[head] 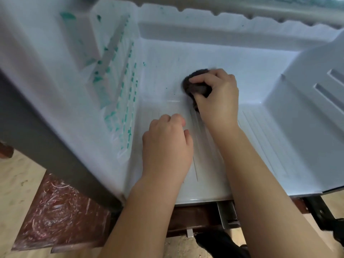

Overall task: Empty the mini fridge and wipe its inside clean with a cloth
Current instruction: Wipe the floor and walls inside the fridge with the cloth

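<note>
Right hand is gripping a dark cloth, fingers curled over the top of it and thumb tucked under, and is pressing it onto the white inside of the mini fridge, about mid-width, where the ribbed floor is meeting the smoother far surface. The cloth is bunched up and mostly covered by the hand, with its left edge sticking out.

Left hand is resting knuckles-up on the ribbed floor, nearer and a bit to the left of the right hand, not touching it. Its fingers are curled under into a loose fist, and nothing is showing in its grip. Both forearms are bare and are reaching in over the near lip of the fridge.

Green smears are streaking the left inner wall, running along its moulded ridges from far to near. A few small green specks are sitting on the far surface, left of the cloth. The right wall is showing moulded shelf rails.

The fridge is sitting on a red-brown patterned surface, showing near left. A black object is lying at the near edge, too cropped to identify.
</note>
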A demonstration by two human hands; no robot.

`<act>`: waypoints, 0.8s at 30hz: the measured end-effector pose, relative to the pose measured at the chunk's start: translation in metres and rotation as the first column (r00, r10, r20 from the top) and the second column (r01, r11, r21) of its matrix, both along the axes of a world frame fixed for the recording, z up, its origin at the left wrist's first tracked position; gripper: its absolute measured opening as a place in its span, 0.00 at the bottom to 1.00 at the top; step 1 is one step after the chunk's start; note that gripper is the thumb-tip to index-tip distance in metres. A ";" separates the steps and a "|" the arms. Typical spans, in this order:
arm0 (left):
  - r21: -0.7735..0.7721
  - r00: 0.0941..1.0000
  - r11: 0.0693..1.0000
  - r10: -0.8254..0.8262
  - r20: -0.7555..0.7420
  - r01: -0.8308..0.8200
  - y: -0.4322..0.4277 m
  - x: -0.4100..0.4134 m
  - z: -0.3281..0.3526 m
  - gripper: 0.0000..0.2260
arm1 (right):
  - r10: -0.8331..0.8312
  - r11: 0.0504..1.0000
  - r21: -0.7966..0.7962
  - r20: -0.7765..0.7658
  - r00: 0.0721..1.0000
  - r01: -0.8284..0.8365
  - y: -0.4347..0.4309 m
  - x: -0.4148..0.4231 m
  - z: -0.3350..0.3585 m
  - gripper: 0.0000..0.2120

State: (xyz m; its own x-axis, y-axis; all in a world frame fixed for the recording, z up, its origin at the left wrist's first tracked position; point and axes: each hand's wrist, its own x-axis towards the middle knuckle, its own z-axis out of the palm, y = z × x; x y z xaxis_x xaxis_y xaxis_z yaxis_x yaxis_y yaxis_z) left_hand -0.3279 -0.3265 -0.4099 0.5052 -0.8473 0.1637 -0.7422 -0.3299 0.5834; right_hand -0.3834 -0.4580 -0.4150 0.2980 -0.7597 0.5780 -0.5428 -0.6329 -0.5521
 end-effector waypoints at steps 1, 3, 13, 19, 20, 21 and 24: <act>-0.016 1.000 1.000 0.003 -0.003 -0.003 0.000 0.000 0.001 0.12 | -0.004 1.000 -0.019 -0.009 1.000 0.003 0.001 0.000 0.005 0.14; -0.042 1.000 0.999 0.001 -0.005 -0.001 0.000 0.001 0.003 0.12 | 0.006 0.991 -0.137 0.021 1.000 -0.003 0.005 0.000 0.020 0.15; -0.018 0.995 0.996 0.087 0.051 -0.086 0.003 0.004 0.006 0.09 | 0.124 0.988 -0.053 -0.267 0.956 -0.143 0.008 0.015 -0.013 0.17; -0.001 0.986 0.998 0.059 0.157 -0.060 0.007 0.008 -0.001 0.09 | 0.143 0.955 -0.225 -0.213 0.966 -0.191 0.007 0.009 0.005 0.18; -0.017 0.985 0.998 0.058 0.162 -0.056 0.007 0.008 -0.001 0.08 | 0.099 0.933 -0.333 -0.118 0.988 -0.133 0.005 0.009 0.014 0.18; -0.029 0.985 0.998 0.053 0.163 -0.049 0.007 0.008 -0.001 0.08 | 0.067 0.902 -0.427 -0.013 0.998 -0.066 0.001 0.011 0.022 0.17; -0.028 0.984 0.999 0.043 0.175 -0.038 0.007 0.008 -0.003 0.09 | 0.102 0.827 -0.561 0.064 0.993 -0.048 -0.011 0.021 0.027 0.14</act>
State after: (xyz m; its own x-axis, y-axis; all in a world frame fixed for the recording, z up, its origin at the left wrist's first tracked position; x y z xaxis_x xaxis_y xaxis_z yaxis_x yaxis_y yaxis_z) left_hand -0.3196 -0.3197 -0.4133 0.5006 -0.8215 0.2731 -0.8201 -0.3490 0.4534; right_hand -0.3622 -0.4691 -0.3878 0.2689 -0.2776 0.9223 -0.4476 -0.8839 -0.1356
